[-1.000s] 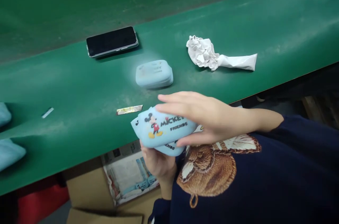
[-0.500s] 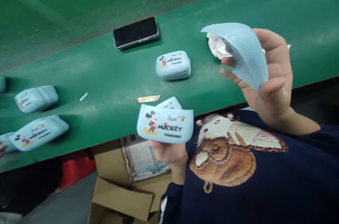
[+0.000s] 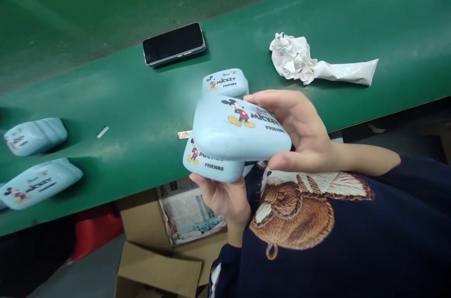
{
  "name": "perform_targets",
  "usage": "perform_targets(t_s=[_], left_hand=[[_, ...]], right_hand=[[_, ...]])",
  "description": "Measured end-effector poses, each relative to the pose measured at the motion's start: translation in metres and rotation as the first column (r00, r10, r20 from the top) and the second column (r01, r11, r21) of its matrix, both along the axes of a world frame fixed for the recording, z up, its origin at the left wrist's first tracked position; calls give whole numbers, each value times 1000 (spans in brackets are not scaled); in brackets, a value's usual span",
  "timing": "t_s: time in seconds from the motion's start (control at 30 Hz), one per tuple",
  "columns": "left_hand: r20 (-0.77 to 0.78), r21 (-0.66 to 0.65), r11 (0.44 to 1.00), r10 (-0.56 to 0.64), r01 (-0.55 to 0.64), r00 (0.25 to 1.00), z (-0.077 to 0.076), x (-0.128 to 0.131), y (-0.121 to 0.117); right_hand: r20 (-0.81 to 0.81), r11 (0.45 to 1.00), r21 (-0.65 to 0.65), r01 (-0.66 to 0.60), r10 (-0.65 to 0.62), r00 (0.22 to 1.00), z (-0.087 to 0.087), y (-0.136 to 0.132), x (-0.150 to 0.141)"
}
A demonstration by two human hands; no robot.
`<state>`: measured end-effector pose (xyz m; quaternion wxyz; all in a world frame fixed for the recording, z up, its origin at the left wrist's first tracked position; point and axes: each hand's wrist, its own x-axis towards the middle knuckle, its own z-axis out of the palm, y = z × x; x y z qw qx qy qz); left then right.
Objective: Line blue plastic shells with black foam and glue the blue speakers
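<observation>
My right hand (image 3: 299, 133) grips a light blue soft pouch piece (image 3: 239, 129) printed with Mickey and "Friends", pressing it down onto a second printed piece (image 3: 211, 163). My left hand (image 3: 218, 199) cups that lower piece from below, and the two pieces touch. Just beyond them, a similar closed pouch (image 3: 225, 83) rests on the green belt, partly hidden by the upper piece. Two more pale blue pouches (image 3: 35, 136) (image 3: 38, 183) lie at the belt's left side.
A black smartphone (image 3: 172, 43) and crumpled white wrapping (image 3: 296, 58) lie on the green belt (image 3: 334, 2). Small scraps (image 3: 102, 132) also lie there. Below the belt's near edge are a cardboard box (image 3: 158, 272) and printed paper (image 3: 186, 213).
My right hand has come down from beside the white wrapping, and its curved piece now lies over the piece in my left hand. The printed side now faces up.
</observation>
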<state>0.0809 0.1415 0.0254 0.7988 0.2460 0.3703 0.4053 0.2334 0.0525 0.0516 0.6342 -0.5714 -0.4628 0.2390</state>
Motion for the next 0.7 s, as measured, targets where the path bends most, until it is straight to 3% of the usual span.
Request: perform_targets(t_s=[0.2,0.33,0.43,0.57,0.7], left_hand=[[44,31,1000,0,-2,999,2,1,7],[-17,129,986,107,-103,994,3,5,-4],[-62,234,956,195,-176,979,-3,3,-13],[-83,300,935,222,-188,972,-13,2,-18],[-71,297,937,215,-185,974,-13,3,-15]], right_hand=[[17,1000,2,6,-6,1000,4,6,1],[270,997,68,39,-56,961,3,13,-3],[448,998,-30,-59,66,891,-2,20,-10],[468,951,-260,-166,274,840,-11,25,-16],[424,948,-238,-211,297,856,-12,26,-10]])
